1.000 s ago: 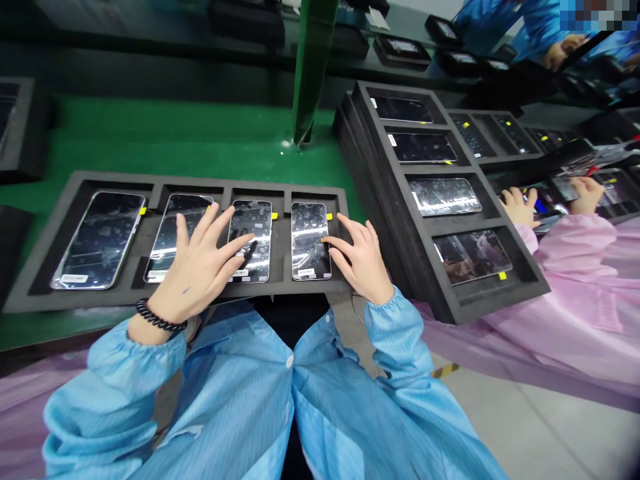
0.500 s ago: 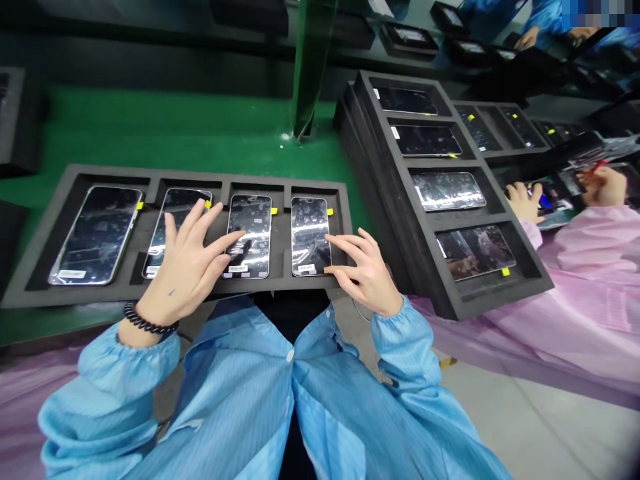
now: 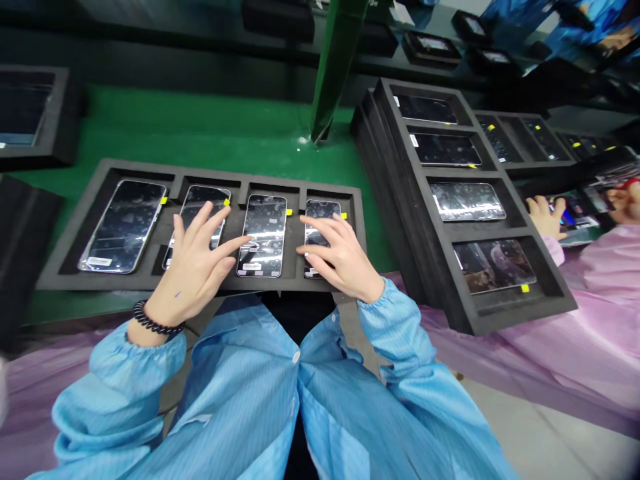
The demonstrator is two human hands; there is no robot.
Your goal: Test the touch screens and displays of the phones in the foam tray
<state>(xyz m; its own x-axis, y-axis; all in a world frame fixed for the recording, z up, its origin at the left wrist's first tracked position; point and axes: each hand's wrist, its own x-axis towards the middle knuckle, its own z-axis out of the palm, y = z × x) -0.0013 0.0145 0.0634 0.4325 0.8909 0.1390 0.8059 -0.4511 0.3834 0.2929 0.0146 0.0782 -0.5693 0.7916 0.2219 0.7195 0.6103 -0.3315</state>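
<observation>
A black foam tray (image 3: 210, 175) lies before me, with a smartphone in each compartment, glass side up, each bearing a yellow tab. My left hand (image 3: 197, 260) is open with fingers spread, over the second phone (image 3: 195, 197) and partly hiding it. Its index fingertip reaches the left edge of the third phone (image 3: 265, 230); whether it presses there I cannot tell. Over the fourth phone (image 3: 320, 208), my right hand (image 3: 347, 260) has its fingers stretched out and apart, covering much of the screen. The leftmost phone (image 3: 123, 227) has neither hand on it.
To the right stands a stack of black foam trays (image 3: 445, 233), its top one holding phones. Beyond it, a co-worker's hand (image 3: 547, 215) and pink sleeve (image 3: 607, 257) show. A green post (image 3: 333, 73) rises behind my tray. Another phone tray (image 3: 63, 113) sits at left.
My right hand has moved left, from the fourth phone's right edge to over its screen. My left hand keeps its place between the second and third phones. The whole view has shifted slightly.
</observation>
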